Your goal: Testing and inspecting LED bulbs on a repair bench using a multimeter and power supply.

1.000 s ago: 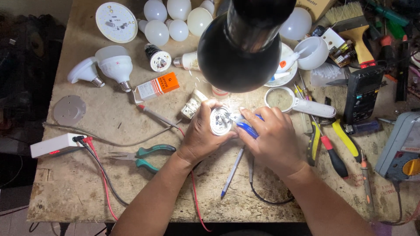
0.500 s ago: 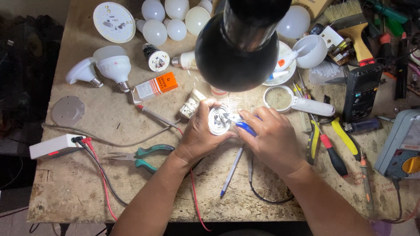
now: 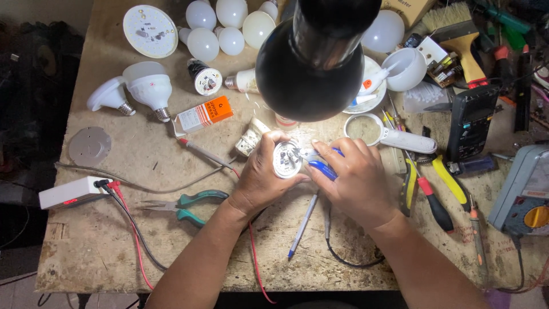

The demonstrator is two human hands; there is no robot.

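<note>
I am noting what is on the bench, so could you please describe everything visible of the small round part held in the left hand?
The round part is a small disc with a white rim and a shiny, brightly lit face dotted with tiny components, seemingly a lamp's circuit board. The left hand grips it from the side, its face turned up towards the camera, just above the wooden bench and under the black lamp shade. The right hand brings a blue-handled tool to its right edge; the tip is hidden, so contact cannot be told.
</note>
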